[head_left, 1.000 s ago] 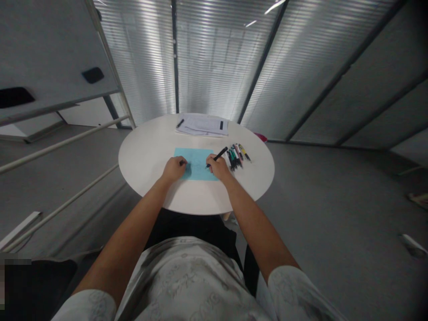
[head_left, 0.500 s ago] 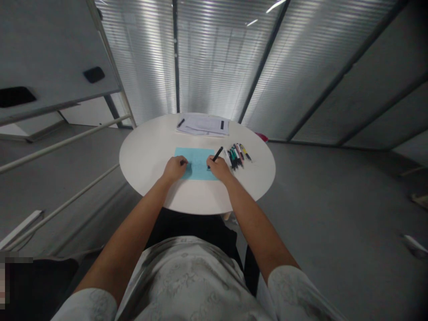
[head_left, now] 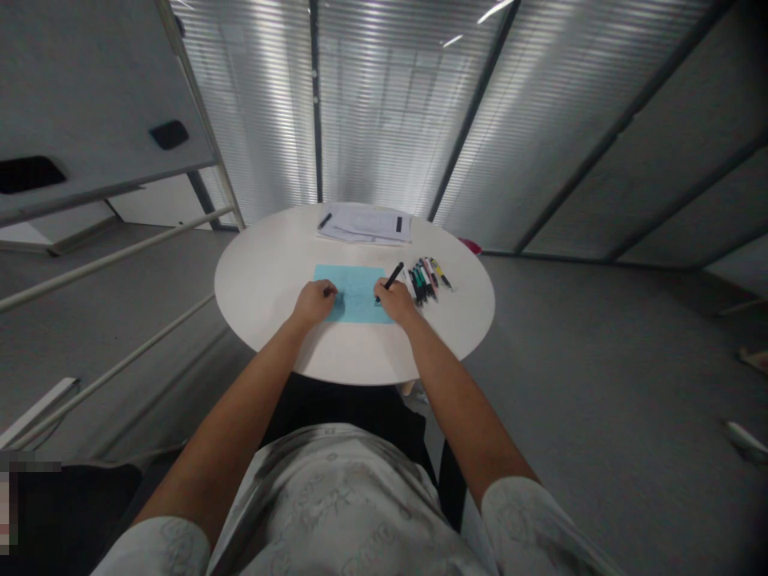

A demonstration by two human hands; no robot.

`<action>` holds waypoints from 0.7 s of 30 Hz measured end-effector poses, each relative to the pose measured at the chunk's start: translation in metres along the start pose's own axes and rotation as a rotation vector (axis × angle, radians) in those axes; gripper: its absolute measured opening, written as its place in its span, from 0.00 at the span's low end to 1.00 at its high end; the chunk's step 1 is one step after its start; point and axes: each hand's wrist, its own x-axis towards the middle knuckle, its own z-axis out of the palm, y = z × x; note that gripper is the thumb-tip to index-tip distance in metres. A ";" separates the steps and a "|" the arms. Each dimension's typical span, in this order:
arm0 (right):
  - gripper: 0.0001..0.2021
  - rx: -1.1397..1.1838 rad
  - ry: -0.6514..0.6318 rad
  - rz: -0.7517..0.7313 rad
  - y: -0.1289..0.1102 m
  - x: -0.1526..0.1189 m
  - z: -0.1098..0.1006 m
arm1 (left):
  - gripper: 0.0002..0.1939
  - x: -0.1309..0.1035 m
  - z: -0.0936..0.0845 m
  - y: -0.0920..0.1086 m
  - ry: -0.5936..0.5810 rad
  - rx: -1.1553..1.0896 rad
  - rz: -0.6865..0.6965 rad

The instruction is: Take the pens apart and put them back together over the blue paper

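Observation:
A light blue sheet of paper (head_left: 360, 280) lies on a round white table (head_left: 354, 360), with faint dark marks in its middle. My right hand (head_left: 396, 300) is closed around a black pen (head_left: 394, 275). The pen is tilted, its lower end at the right part of the sheet. At the sheet's left edge rests my left hand (head_left: 314, 302), fingers closed on a small dark pen cap (head_left: 327, 292), partly hidden by the fingers. Just right of my right hand lies a group of several pens and markers (head_left: 427, 280) in black, green, red and yellow.
A stack of white papers (head_left: 363, 224) with a dark pen on it sits at the table's far side. To the left stands a board on a white metal frame (head_left: 120, 254). Behind the table are windows with blinds (head_left: 384, 104). Something red (head_left: 471, 246) shows past the right edge.
My right hand and the black pen have shifted slightly to the right across the blue sheet. The left hand stays in place.

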 end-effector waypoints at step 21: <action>0.11 -0.055 0.111 -0.092 0.000 0.000 -0.002 | 0.13 -0.002 -0.005 0.008 -0.015 0.037 -0.014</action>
